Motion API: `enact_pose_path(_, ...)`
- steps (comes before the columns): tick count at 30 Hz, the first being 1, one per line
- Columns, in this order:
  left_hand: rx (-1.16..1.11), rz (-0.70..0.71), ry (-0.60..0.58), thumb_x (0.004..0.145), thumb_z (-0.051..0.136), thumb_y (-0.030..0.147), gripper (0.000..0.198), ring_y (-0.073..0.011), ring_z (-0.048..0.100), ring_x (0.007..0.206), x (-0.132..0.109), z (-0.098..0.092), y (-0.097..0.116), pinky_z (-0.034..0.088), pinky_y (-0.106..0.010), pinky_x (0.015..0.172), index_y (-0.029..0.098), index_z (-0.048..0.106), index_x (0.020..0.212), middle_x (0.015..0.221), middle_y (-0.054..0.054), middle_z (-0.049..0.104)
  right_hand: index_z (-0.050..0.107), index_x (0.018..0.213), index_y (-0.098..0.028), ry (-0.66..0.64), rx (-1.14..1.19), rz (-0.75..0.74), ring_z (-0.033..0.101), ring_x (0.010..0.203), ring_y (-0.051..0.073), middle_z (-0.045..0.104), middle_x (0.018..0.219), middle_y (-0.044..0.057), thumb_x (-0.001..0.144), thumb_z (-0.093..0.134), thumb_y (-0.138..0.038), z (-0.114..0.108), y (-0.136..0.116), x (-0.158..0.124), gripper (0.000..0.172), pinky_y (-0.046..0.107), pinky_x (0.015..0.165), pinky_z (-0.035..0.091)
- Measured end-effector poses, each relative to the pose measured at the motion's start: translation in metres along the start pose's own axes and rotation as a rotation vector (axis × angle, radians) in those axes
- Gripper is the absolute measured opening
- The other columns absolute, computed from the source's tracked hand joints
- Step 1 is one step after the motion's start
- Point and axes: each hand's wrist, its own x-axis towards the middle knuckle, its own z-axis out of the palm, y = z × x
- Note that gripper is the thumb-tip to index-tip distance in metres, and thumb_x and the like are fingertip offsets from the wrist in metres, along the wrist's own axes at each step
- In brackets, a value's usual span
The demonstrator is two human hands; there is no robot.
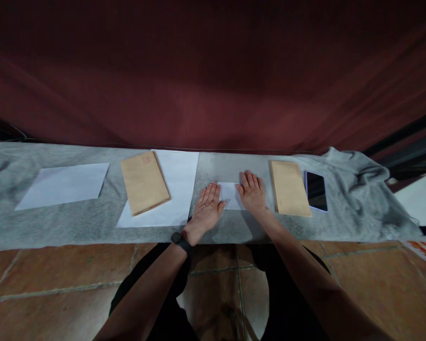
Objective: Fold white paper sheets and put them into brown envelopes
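A small folded white paper [230,193] lies on the grey cloth [92,227] in front of me. My left hand [206,208] rests flat on the paper's left edge, fingers stretched out and together. My right hand [252,192] lies flat on its right edge, fingers extended. Neither hand holds anything; both press down on the paper. A black band sits on my left wrist.
A tan envelope [144,182] lies on a white sheet [179,189] to the left, with another white sheet [64,184] further left. Right of my hands are a second tan envelope [290,188] and a dark phone [316,191]. A red curtain hangs behind; tiled floor lies below.
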Motion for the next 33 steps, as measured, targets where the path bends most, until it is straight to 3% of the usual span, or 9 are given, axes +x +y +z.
enact_pose_path(5,0.052,-0.026,0.014,0.106,0.030,0.045,0.068,-0.0295,0.020,0.158,0.002,0.000,0.005,0.020,-0.051,0.129,0.008,0.024,0.163,0.168,-0.018,0.029,0.034,0.160,-0.009,0.002,0.030,-0.009,0.031,0.154,0.034,0.034,0.166,0.018,0.107,0.029,-0.036,-0.009,-0.005,-0.009,0.059,0.061,0.125,0.021)
enact_pose_path(9,0.083,-0.037,-0.015,0.105,0.031,0.037,0.065,-0.0292,0.018,0.159,0.002,-0.001,0.007,0.018,-0.050,0.130,0.004,0.028,0.161,0.168,-0.019,0.027,0.033,0.161,-0.011,-0.139,0.171,-0.155,0.031,0.155,0.026,0.037,0.165,0.015,0.109,0.023,-0.038,-0.014,-0.036,-0.036,0.059,0.051,0.127,0.026)
enact_pose_path(13,0.083,-0.017,-0.037,0.101,0.032,0.027,0.064,-0.0281,0.015,0.159,0.001,0.001,0.004,0.020,-0.051,0.129,0.006,0.025,0.162,0.169,-0.017,0.025,0.026,0.163,-0.008,-0.244,0.202,-0.290,0.025,0.157,0.026,0.032,0.167,0.016,0.109,0.028,-0.048,-0.016,-0.060,-0.063,0.068,0.048,0.130,0.022)
enact_pose_path(21,0.071,-0.054,0.002,0.106,0.027,0.039,0.064,-0.0284,0.021,0.158,0.006,-0.001,0.006,0.021,-0.050,0.129,0.007,0.028,0.162,0.168,-0.017,0.029,0.029,0.161,-0.002,-0.179,0.123,-0.233,0.019,0.159,0.029,0.023,0.169,0.021,0.107,0.034,-0.053,-0.013,-0.043,-0.062,0.073,0.050,0.130,0.020)
enact_pose_path(33,0.084,-0.099,0.125,0.106,0.026,0.050,0.069,-0.0283,0.029,0.156,0.013,0.009,0.007,0.023,-0.050,0.127,0.007,0.033,0.160,0.164,-0.019,0.037,0.031,0.160,-0.003,-0.107,0.064,-0.038,0.026,0.156,0.031,0.028,0.167,0.021,0.107,0.034,-0.042,-0.004,-0.035,-0.060,0.066,0.052,0.127,0.022)
